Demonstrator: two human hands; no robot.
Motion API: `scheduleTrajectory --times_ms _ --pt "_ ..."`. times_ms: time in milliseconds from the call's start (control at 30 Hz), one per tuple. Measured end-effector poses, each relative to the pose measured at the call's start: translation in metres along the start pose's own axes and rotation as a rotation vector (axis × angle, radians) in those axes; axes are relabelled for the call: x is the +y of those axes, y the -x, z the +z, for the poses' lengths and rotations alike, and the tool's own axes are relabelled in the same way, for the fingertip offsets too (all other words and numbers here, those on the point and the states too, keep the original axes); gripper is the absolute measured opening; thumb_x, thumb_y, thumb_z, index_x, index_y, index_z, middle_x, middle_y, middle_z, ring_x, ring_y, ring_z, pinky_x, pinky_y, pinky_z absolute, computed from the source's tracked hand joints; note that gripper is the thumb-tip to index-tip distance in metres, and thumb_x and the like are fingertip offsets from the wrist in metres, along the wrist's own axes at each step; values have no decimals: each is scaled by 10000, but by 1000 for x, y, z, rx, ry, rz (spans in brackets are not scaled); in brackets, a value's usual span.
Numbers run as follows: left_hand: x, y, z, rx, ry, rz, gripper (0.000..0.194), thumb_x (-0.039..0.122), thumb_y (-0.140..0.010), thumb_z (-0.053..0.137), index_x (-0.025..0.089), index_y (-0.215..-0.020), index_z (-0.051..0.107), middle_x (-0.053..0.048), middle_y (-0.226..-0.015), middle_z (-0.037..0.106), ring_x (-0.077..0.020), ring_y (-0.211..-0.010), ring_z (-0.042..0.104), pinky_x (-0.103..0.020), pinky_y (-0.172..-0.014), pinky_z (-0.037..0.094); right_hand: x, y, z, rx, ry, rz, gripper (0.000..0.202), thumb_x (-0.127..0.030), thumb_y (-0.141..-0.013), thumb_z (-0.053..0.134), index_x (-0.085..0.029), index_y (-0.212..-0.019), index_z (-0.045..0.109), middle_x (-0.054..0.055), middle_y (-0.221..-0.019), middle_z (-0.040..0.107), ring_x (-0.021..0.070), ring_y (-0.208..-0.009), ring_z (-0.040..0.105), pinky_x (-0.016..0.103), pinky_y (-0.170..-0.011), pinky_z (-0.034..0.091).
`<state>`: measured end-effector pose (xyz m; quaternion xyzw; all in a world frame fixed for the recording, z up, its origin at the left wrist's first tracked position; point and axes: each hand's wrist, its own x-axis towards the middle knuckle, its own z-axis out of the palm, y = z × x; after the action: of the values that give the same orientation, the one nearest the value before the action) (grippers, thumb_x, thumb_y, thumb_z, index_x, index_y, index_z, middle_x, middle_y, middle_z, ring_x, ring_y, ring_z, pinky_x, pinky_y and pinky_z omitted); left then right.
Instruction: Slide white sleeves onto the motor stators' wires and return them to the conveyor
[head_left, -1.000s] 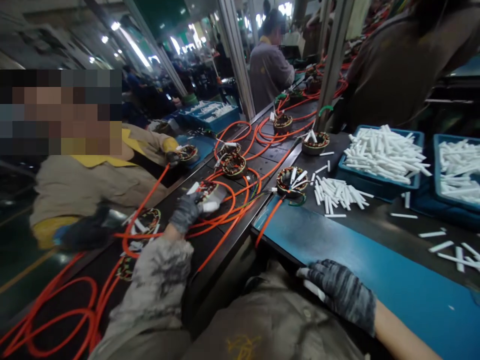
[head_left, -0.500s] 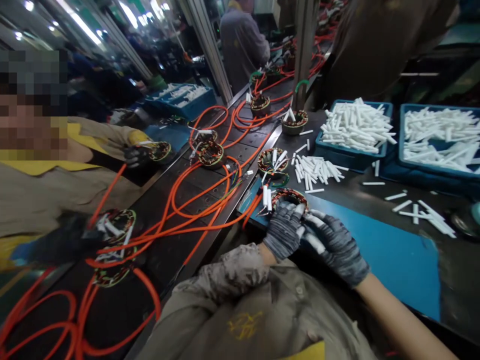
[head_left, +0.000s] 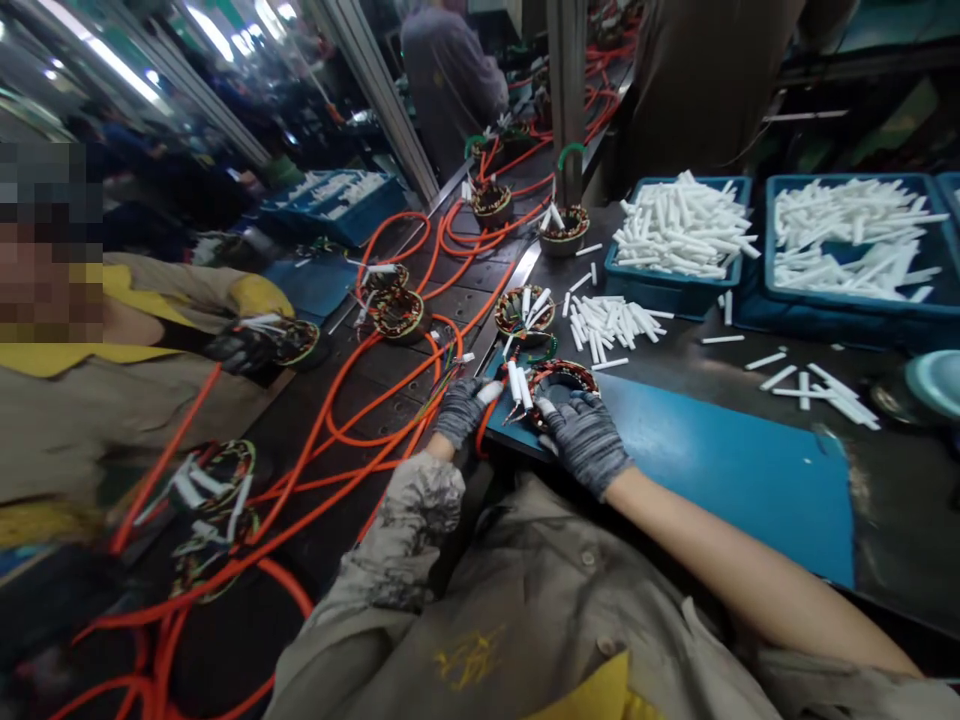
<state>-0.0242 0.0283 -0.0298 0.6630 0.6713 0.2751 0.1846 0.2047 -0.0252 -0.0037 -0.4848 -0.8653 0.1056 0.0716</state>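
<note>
A wire-wound motor stator point(head_left: 564, 375) rests at the left end of a blue mat point(head_left: 720, 455). My right hand point(head_left: 589, 440), in a grey striped glove with white fingertips, grips its near rim. Two white sleeves point(head_left: 519, 385) stand on leads at the stator's left side. My left hand point(head_left: 461, 410), gloved alike, is left of the stator, beside the orange cable point(head_left: 491, 415). Its fingers look apart, with nothing visible in them; whether they touch the cable I cannot tell. Behind lies another stator point(head_left: 525, 310) with white sleeves on its leads.
A pile of white sleeves point(head_left: 611, 325) lies behind the mat. Blue bins point(head_left: 675, 292) full of sleeves stand at the back right. Orange cables and more stators point(head_left: 399, 315) cover the dark conveyor point(head_left: 375, 385). A co-worker's gloved hand point(head_left: 240, 348) holds a stator across it.
My left hand has left the stator and moved left toward the orange cable. My right hand has shifted left onto the stator's near rim. The whole view has shifted slightly.
</note>
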Motion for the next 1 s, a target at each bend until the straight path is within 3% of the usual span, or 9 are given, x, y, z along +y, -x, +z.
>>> scheduleTrajectory --times_ms 167,300,400,500,600,667,733,833,1000 --pt "4 15 -10 212 -24 47 170 347 -886 646 184 -835 646 -85 -994 689 -260 -1068 645 -514 -1064 493 14 5 -7 -24 -3 -127 454 -319 -976 542 -124 -1381 606 180 -1228 715 304 -1176 626 514 -1155 338" --pt "19 42 -33 397 -31 457 168 356 -886 686 218 -964 631 -75 -1166 633 -227 -1111 647 -431 -998 558 42 18 -23 32 -53 -271 321 -357 -934 589 -197 -1174 729 112 -1157 743 312 -1228 582 573 -1215 210" --pt "41 43 -43 169 -10 655 164 359 -915 661 236 -1022 652 -59 -1241 656 -208 -1116 666 -354 -944 578 76 16 -33 131 -83 -341 338 -435 -864 668 -250 -1135 748 83 -1190 738 363 -1302 517 646 -1210 157" --pt "60 23 -39 -276 67 517 219 393 -947 596 224 -1061 677 -44 -1132 732 -201 -1053 695 -356 -980 554 109 7 -36 198 -179 -446 280 -298 -939 587 -337 -1178 728 19 -1142 765 302 -1294 547 609 -1191 255" --pt "68 4 -34 -558 141 361 313 475 -909 616 217 -1062 707 -26 -1009 766 -222 -987 708 -395 -995 539 131 19 -33 236 -289 -453 333 -306 -976 541 -311 -1284 668 41 -1249 728 243 -1224 610 488 -1099 443" --pt "73 0 -37 -609 243 304 381 521 -891 618 206 -1085 708 -47 -1060 763 -246 -1014 706 -407 -977 551 135 42 -30 340 -393 -312 403 -325 -992 525 -257 -1384 591 96 -1334 673 236 -1210 626 440 -1032 512" --pt "84 1 -41 -516 347 305 393 513 -899 607 202 -1122 693 -73 -1139 743 -258 -1075 692 -414 -989 552 132 68 -26 403 -473 -167 433 -337 -1004 520 -252 -1427 548 108 -1354 655 242 -1230 622 443 -1030 522" --pt "114 0 -39 -438 388 496 308 410 -967 526 219 -1154 677 -75 -1219 713 -232 -1168 657 -409 -1065 513 120 88 -24 329 -517 -134 411 -355 -1030 468 -271 -1423 559 88 -1389 646 250 -1296 587 481 -1093 476" --pt "164 -11 -3 -659 -107 678 256 353 -970 533 178 -1069 692 -85 -1040 741 -245 -1028 688 -428 -1008 514 106 72 -29 327 -697 -145 377 -356 -1051 396 -264 -1320 644 66 -1270 719 234 -1191 651 460 -1061 502"
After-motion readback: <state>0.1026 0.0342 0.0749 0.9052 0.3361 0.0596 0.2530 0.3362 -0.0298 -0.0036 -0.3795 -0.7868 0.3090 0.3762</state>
